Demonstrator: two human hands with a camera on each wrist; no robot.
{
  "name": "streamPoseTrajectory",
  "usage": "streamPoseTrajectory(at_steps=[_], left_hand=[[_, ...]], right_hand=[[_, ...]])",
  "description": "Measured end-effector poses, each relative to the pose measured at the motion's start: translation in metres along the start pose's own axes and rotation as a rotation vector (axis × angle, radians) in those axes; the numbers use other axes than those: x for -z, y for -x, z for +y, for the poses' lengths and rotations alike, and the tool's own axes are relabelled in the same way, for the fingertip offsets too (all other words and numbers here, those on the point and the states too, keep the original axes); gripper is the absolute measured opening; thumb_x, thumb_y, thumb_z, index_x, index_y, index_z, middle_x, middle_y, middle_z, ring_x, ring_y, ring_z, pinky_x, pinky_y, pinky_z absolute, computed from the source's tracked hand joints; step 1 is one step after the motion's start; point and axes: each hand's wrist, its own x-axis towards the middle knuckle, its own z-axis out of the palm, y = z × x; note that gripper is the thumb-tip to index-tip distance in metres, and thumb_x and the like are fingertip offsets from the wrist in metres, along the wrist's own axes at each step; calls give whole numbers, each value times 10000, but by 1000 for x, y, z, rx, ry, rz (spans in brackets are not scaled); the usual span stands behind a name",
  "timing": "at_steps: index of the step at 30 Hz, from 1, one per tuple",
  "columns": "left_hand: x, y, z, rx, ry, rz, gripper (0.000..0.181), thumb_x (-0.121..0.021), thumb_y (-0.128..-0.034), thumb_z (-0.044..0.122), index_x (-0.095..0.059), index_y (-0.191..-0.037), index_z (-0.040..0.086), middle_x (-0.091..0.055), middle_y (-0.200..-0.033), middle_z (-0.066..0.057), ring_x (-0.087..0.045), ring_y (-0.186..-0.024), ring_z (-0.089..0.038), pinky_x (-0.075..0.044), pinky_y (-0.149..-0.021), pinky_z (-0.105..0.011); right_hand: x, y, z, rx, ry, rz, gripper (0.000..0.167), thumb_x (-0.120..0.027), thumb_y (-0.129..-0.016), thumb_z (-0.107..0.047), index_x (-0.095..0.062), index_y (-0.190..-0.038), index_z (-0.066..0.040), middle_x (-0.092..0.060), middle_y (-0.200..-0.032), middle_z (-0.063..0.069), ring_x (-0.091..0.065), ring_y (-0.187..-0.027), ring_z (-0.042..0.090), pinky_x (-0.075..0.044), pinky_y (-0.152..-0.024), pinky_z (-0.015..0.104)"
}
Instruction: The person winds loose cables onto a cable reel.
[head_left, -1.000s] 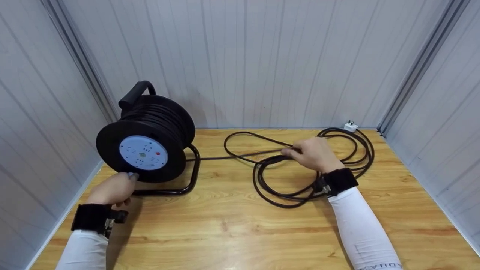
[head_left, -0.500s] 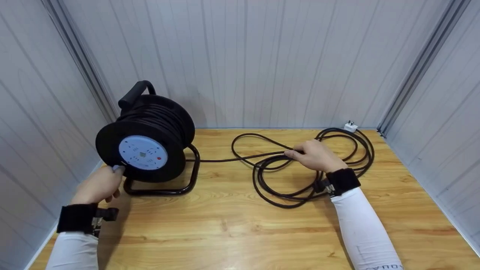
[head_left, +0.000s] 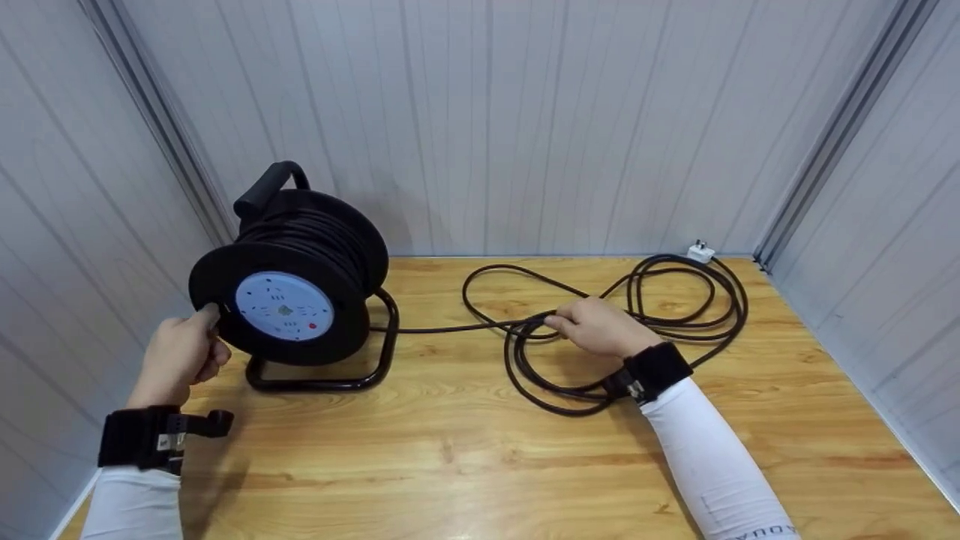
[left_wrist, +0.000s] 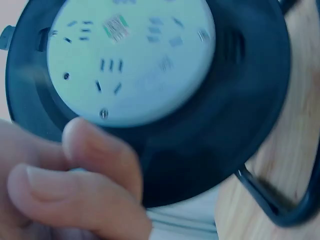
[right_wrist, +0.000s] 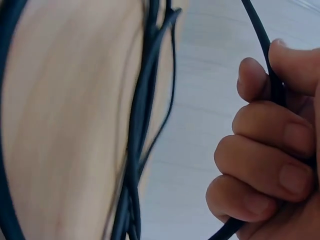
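On the left stands a black cable reel (head_left: 346, 324) with a white socket panel (head_left: 259, 298), also large in the left wrist view (left_wrist: 135, 55). At the left edge of its face, my left hand (head_left: 178, 356) pinches a small knob that the fingers mostly cover; this hand (left_wrist: 82, 185) shows thumb and finger closed together. My right hand (head_left: 600, 328) grips the black cable (head_left: 450, 330) above the loose coils, right of the reel. In the right wrist view, the fingers of the right hand (right_wrist: 267, 145) curl round the cable (right_wrist: 259, 30).
Loose cable loops (head_left: 731, 326) lie on the wooden table (head_left: 450, 450) at the right, with a white plug (head_left: 701, 253) by the back wall (head_left: 517, 135). Pale side walls flank the table. The reel's tubular frame (head_left: 322, 385) rests on the table.
My left hand has moved up and left round the reel's face, and the socket panel has turned clockwise. My right hand has shifted slightly left and nearer, bringing the held cable along.
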Motion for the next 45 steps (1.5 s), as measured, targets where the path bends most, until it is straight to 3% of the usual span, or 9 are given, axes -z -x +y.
streamPoseTrajectory(at_steps=[6, 10, 14, 19, 21, 28, 37, 42, 45], left_hand=[[-7, 6, 14, -1, 283, 104, 504, -435, -1179, 441, -523, -851, 69, -616, -580, 15, -503, -448, -78, -439, -439, -246], [-13, 6, 24, -20, 443, 161, 487, -458, -1177, 377, -502, -805, 67, -580, -547, -8, -468, -414, -89, -392, -402, -246], [-22, 2, 36, -44, 541, 223, 466, -465, -1155, 290, -492, -745, 70, -544, -513, -23, -458, -382, -111, -358, -372, -250], [-34, 0, 51, -94, 563, 297, 480, -480, -1145, 247, -501, -705, 55, -543, -480, -47, -469, -355, -130, -359, -355, -260], [-38, -1, 56, -116, 504, 335, 489, -481, -1142, 262, -520, -712, 32, -562, -475, -56, -485, -349, -138, -372, -349, -265], [-49, 2, 66, -152, -22, 480, 563, -336, -1128, 494, -603, -914, 47, -644, -520, 16, -621, -535, -173, -427, -618, -322], [-70, 5, 73, -293, -178, 532, 529, -321, -1163, 474, -541, -891, 77, -618, -575, 6, -578, -593, -251, -377, -605, -402], [-82, 6, 70, -388, -229, 578, 480, -353, -1174, 416, -425, -832, 88, -442, -697, -63, -429, -605, -293, -310, -581, -444], [-85, 8, 69, -406, -238, 578, 465, -360, -1174, 421, -398, -842, 97, -380, -721, -60, -393, -608, -292, -299, -574, -449]], right_hand=[[-18, -12, -15, -14, 51, -59, 352, -491, -1200, -404, -660, -988, -179, -595, -809, -33, -580, -734, 172, -531, -769, 452], [-29, -16, -21, 36, 98, -40, 347, -480, -1204, -394, -638, -973, -189, -593, -817, -50, -588, -758, 171, -534, -800, 457], [-35, -17, -25, 75, 92, -24, 357, -461, -1210, -402, -611, -959, -198, -567, -797, -55, -564, -729, 159, -510, -762, 431], [-40, -18, -26, 99, 65, -35, 343, -462, -1214, -375, -589, -955, -190, -534, -788, -54, -553, -727, 148, -501, -746, 408], [-42, -19, -26, 111, 52, -39, 335, -464, -1215, -362, -583, -956, -186, -524, -788, -54, -549, -726, 148, -500, -744, 405], [-43, -19, -24, 121, 41, -51, 300, -467, -1216, -315, -570, -964, -190, -543, -813, -45, -550, -742, 160, -501, -760, 418], [-45, -18, -20, 114, 24, -58, 284, -494, -1209, -312, -618, -986, -186, -613, -887, -34, -616, -843, 186, -551, -837, 452], [-44, -19, -16, 129, 78, -51, 311, -494, -1210, -337, -637, -982, -181, -605, -852, -42, -606, -802, 173, -539, -809, 448], [-39, -18, -17, 174, 149, 44, 322, -528, -1198, -346, -643, -955, -169, -586, -798, -64, -600, -746, 156, -546, -764, 431]])
